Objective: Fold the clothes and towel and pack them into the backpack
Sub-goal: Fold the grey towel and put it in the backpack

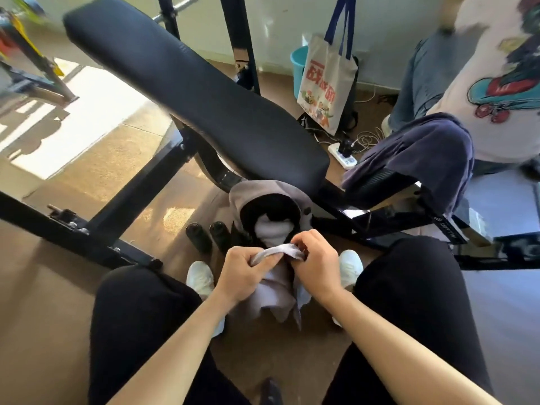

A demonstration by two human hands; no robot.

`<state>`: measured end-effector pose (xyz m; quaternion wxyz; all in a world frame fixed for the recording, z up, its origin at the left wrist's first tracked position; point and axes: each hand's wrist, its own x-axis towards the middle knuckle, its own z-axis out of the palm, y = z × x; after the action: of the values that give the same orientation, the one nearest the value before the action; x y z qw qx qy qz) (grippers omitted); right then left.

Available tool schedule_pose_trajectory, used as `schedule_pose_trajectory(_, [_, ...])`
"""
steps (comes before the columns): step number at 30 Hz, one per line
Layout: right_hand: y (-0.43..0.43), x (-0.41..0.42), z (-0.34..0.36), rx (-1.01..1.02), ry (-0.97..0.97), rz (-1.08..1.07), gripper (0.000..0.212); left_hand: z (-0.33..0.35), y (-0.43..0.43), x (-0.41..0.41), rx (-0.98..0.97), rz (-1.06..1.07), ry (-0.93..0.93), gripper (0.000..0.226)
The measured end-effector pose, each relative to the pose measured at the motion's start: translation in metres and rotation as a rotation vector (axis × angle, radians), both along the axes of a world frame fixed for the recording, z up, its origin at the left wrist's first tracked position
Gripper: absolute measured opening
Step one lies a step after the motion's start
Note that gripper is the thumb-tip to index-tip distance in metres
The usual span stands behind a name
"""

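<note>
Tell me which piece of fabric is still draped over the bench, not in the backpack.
The dark navy garment, hanging over the bench's small seat pad on the right. The light grey folded cloth already sits inside the open grey backpack.

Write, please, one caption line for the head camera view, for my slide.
Both hands, left hand and right hand, grip the rim of a grey backpack holding a pale folded cloth, beside a weight bench.

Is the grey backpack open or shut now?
Open: the backpack mouth gapes, showing a light folded cloth inside; both hands hold its front edge.
</note>
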<state>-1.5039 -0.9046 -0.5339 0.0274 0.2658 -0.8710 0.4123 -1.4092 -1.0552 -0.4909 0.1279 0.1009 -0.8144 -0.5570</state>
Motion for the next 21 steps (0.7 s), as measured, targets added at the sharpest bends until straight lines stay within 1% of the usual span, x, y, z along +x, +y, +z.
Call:
schedule_pose_trajectory(3, [0.01,-0.012,-0.006,0.075,-0.302,-0.126,0.027,-0.017,-0.012,0.015,-0.03,0.18,-0.013,0.057])
schedule_pose_trajectory(5, [0.015,-0.019,-0.004,0.107,-0.409,-0.169,0.033,-0.023,-0.022,0.021,-0.13,0.292,-0.063,0.06])
schedule_pose_trajectory(6, [0.018,-0.024,-0.003,0.099,-0.435,-0.167,0.035,-0.025,-0.027,0.022,-0.203,0.336,-0.105,0.057])
schedule_pose_trajectory(7, [0.022,-0.028,-0.003,0.078,-0.46,-0.148,0.036,-0.028,-0.03,0.022,-0.274,0.363,-0.161,0.048])
schedule_pose_trajectory(9, [0.028,-0.033,-0.002,0.033,-0.524,-0.081,0.032,-0.032,-0.037,0.023,-0.337,0.395,-0.324,0.014])
schedule_pose_trajectory(10, [0.031,-0.034,-0.001,0.012,-0.553,-0.047,0.028,-0.034,-0.04,0.024,-0.326,0.41,-0.406,0.01])
schedule_pose_trajectory(11, [0.034,-0.034,0.003,-0.022,-0.572,-0.017,0.023,-0.038,-0.043,0.024,-0.303,0.405,-0.468,0.019])
schedule_pose_trajectory(13, [0.04,-0.031,0.011,-0.151,-0.62,-0.004,0.017,-0.046,-0.045,0.025,-0.315,0.357,-0.56,0.026])
schedule_pose_trajectory(16, [0.045,-0.03,0.026,-0.407,-0.696,-0.093,0.021,-0.054,-0.042,0.023,-0.418,0.357,-0.658,0.024])
schedule_pose_trajectory(19, [0.053,-0.039,0.038,-0.591,-0.706,-0.27,0.027,-0.058,-0.04,0.024,-0.507,0.365,-0.731,0.024])
schedule_pose_trajectory(21, [0.061,-0.049,0.043,-0.74,-0.732,-0.41,0.028,-0.06,-0.04,0.026,-0.506,0.351,-0.759,0.025])
